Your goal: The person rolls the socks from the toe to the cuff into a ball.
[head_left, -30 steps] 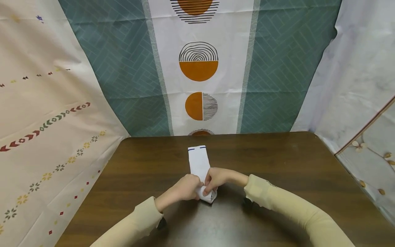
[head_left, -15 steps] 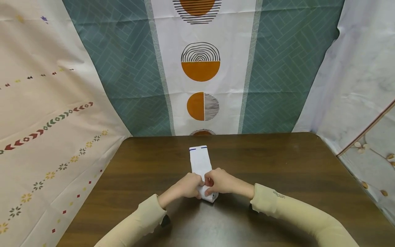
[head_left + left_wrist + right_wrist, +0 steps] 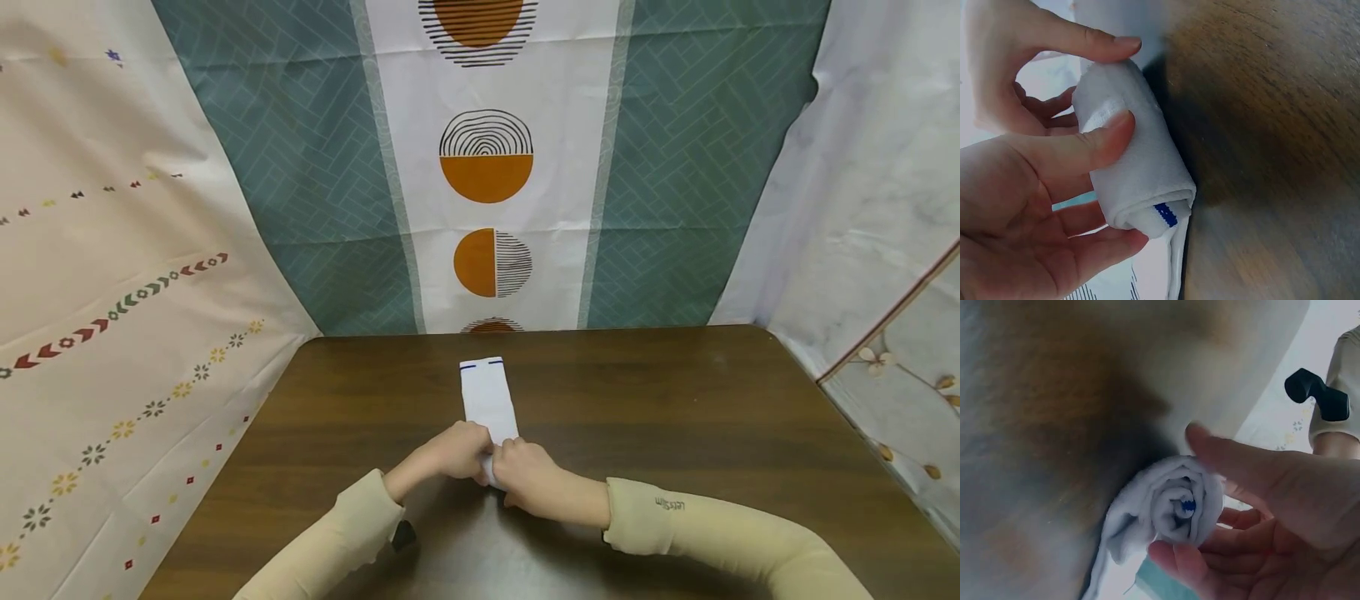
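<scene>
Head: the right hand [image 3: 531,482] has just shifted toward the table's [image 3: 637,400] near edge, beside the left hand [image 3: 456,452], probably regripping to roll the towel [image 3: 487,402]; its flat end stops short of the far edge, mid-table, wood spreading to both sides. Left wrist: left fingers [image 3: 1116,140] clamp the roll [image 3: 1147,162]. Right wrist: right fingers [image 3: 1179,557] curl round its end.

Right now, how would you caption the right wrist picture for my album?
The right hand holds a rolled white cloth, blue mark at its core, on a brown table.
</scene>
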### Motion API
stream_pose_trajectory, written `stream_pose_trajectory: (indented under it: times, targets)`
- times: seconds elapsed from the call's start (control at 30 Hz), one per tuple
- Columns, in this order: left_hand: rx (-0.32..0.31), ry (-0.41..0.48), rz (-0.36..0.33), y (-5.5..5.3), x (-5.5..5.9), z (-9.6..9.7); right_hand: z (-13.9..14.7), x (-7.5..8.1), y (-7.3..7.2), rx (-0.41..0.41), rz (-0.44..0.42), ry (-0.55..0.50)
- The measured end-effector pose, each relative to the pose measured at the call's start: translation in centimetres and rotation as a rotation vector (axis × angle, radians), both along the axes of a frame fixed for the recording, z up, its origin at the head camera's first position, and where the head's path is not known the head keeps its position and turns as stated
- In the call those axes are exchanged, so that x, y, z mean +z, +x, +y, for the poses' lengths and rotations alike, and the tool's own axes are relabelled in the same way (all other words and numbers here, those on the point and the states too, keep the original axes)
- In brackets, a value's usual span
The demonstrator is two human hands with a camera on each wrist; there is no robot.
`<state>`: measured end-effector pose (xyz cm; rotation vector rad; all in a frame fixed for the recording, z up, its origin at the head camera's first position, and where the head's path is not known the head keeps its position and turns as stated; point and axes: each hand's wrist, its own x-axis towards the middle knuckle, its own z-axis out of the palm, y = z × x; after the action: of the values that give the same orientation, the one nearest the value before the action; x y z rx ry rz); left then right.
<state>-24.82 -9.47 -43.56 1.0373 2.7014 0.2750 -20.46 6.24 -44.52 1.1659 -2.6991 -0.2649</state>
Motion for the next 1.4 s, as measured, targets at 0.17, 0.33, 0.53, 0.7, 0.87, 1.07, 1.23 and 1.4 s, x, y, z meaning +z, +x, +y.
stream_pose_trajectory:
  times: [0.17,0.33,0.53,0.7,0.87,1.07,1.23,1.4]
  targets:
    - [0.000,0.010,-0.010,-0.2,-0.1,-0.1,-0.3,0.1,0.2,-0.014,0.043,-0.002]
    - [0.008,0.015,-0.022,-0.1,-0.3,-0.3,-0.4,-0.2,0.4,0.000,0.070,-0.052]
    - [0.001,0.073,-0.057,0.1,-1.1,-1.1,-0.4,-0.6,0.3,0.019,0.094,-0.059]
    - [-0.002,0.115,-0.053,0.6,-1.4,-1.3,-0.1,0.0,-1.0,0.048,-0.022,-0.007]
    - [-0.037,0.075,0.081,1.3,-1.1,-1.2,0.3,0.8,-2.2,0.084,-0.108,0.033]
    - [0.035,0.034,0.197,2.3,-1.1,-0.8,0.5,1.3,-3.6,0.094,-0.239,0.024]
    - [0.131,0.118,0.214,2.3,-1.1,-0.6,0.8,1.7,-4.8,0.079,-0.354,0.008]
    - [0.181,0.239,0.055,1.5,-1.4,-0.7,1.1,2.1,-5.8,0.090,-0.465,0.014]
